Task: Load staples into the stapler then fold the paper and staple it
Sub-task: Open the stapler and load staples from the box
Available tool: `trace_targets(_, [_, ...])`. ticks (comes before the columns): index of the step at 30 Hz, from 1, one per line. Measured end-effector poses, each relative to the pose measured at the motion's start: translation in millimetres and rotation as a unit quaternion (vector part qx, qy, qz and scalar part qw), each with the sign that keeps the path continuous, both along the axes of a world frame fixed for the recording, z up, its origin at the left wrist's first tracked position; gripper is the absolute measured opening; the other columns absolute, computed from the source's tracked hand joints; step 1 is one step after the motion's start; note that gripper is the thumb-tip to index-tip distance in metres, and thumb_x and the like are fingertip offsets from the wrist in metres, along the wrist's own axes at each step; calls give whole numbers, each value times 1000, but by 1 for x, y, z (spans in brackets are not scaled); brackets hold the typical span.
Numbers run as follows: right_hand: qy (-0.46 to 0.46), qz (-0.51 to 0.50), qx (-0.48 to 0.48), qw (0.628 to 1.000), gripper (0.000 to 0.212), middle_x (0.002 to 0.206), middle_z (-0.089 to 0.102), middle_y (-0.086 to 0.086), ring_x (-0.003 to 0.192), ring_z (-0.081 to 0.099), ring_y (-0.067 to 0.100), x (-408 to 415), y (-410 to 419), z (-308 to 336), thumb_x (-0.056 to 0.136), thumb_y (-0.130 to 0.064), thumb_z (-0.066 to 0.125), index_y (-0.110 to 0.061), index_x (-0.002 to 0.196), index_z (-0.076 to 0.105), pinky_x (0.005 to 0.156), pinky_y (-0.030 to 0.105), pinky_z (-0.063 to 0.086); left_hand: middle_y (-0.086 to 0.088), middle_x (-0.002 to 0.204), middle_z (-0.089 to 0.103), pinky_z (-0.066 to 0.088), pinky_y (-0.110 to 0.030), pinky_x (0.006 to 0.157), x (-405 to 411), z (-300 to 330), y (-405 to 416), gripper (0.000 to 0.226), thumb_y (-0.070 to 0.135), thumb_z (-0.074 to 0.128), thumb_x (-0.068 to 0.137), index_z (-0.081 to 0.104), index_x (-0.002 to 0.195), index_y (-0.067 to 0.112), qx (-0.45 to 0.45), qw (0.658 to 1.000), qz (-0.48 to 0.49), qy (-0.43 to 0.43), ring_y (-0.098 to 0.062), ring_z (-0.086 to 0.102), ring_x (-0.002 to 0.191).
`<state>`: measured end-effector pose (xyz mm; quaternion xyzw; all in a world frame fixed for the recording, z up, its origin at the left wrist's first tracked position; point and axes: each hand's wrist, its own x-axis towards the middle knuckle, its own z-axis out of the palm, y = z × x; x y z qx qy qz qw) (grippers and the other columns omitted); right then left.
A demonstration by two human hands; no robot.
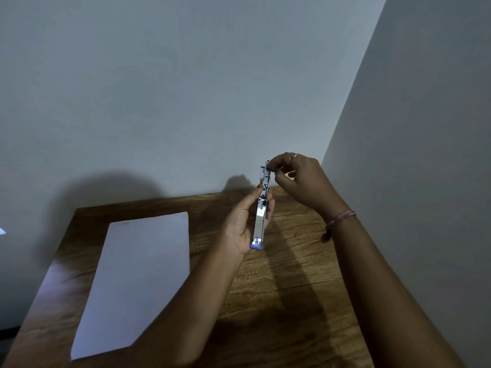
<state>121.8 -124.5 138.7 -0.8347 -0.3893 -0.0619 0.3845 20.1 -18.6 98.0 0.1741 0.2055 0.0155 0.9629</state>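
I see the left hand point(240, 224) wrapped around the stapler point(261, 208), thumb on its left side and fingers curled behind on the right, holding it raised above the table point(292, 261) with its metal channel facing me. The stapler stands nearly on end: its purple base end points down toward me, its far end points up toward the wall point(186, 88). At that far end the right hand point(300, 179) pinches with thumb and fingertips against the metal top of the stapler. Whether a strip of staples sits between those fingertips I cannot tell; the part is too small and the fingers cover it. I note a ring on one finger of the right hand and a pink thread band point(337, 224) around that wrist.

Outward from the grip, the sheet of paper point(138, 282) lies flat and unfolded on the left part of the wooden table, well apart from both hands. The left forearm crosses the space just right of the paper's near edge. Both arms throw dark shadows over the wood to the right, and a second wall point(425, 128) closes in the corner on that side.
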Motion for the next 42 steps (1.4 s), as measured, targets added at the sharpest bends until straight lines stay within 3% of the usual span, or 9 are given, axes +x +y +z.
trace_targets(3, [5, 4, -13, 1000, 21, 91, 62, -9, 79, 62, 13, -3, 1, -6, 81, -5, 56, -19, 90, 68, 76, 26, 50, -12, 72, 72, 60, -26, 57, 0, -1, -3, 14, 8, 64, 86, 68, 83, -5, 1, 1000, 10, 19, -14, 70, 59])
trace_targets(6, [17, 1, -26, 1000, 17, 92, 57, -2, 79, 60, 15, -3, 1, -12, 79, -5, 58, -17, 87, 67, 77, 29, 50, -11, 65, 71, 59, -27, 57, 0, -3, -7, 20, 8, 62, 87, 69, 73, -4, 15, 999, 9, 34, -14, 70, 55])
trace_targets(10, [38, 10, -22, 999, 15, 92, 58, -3, 82, 62, 12, -7, -2, -19, 79, -4, 61, -18, 85, 65, 78, 25, 51, -10, 59, 70, 59, -26, 51, 0, -8, -10, 14, 8, 63, 87, 65, 80, -4, 29, 998, 13, 61, -14, 69, 52])
trace_targets(14, [40, 21, 12, 999, 18, 87, 64, -9, 79, 65, 6, -14, -5, -26, 79, -7, 65, -24, 82, 62, 73, 13, 49, -10, 60, 71, 59, -25, 52, 1, -12, -10, 13, 8, 62, 88, 64, 82, -3, 25, 997, 27, 62, -15, 70, 53])
trace_targets(18, [29, 33, 39, 998, 19, 84, 72, -5, 81, 67, 3, -18, -12, -33, 80, -8, 66, -25, 87, 65, 75, 12, 50, -11, 62, 72, 59, -25, 51, 0, -14, -10, 13, 7, 62, 88, 64, 84, -4, 31, 997, 39, 65, -16, 71, 55])
trace_targets(25, [169, 30, 123, 977, 13, 73, 66, -9, 71, 63, 4, -16, -14, -42, 80, -10, 74, -15, 91, 69, 70, 21, 53, -15, 65, 71, 59, -28, 53, 2, -17, -16, 13, 6, 62, 87, 63, 90, -7, 21, 998, 34, 55, -18, 72, 60])
trace_targets(29, [217, 25, 119, 968, 16, 82, 70, 2, 78, 66, 16, -11, -10, -40, 82, -8, 71, -14, 97, 69, 79, 33, 56, -15, 66, 71, 60, -28, 55, 5, -18, -14, 14, 7, 62, 87, 64, 87, -7, 5, 998, 40, 51, -19, 72, 60])
trace_targets(36, [185, 18, 69, 980, 14, 88, 74, 10, 84, 70, 20, -11, -8, -39, 81, -8, 72, -6, 95, 72, 82, 34, 56, -13, 60, 70, 60, -27, 54, 10, -20, -17, 14, 8, 60, 90, 64, 84, -4, -1, 996, 55, 66, -15, 70, 53])
trace_targets(42, [151, 34, 100, 983, 14, 92, 73, 8, 86, 70, 15, -20, -12, -43, 83, -3, 69, -3, 97, 71, 80, 23, 56, -9, 53, 68, 58, -25, 50, 13, -18, -18, 14, 7, 55, 93, 61, 85, -2, 13, 995, 65, 77, -13, 68, 48])
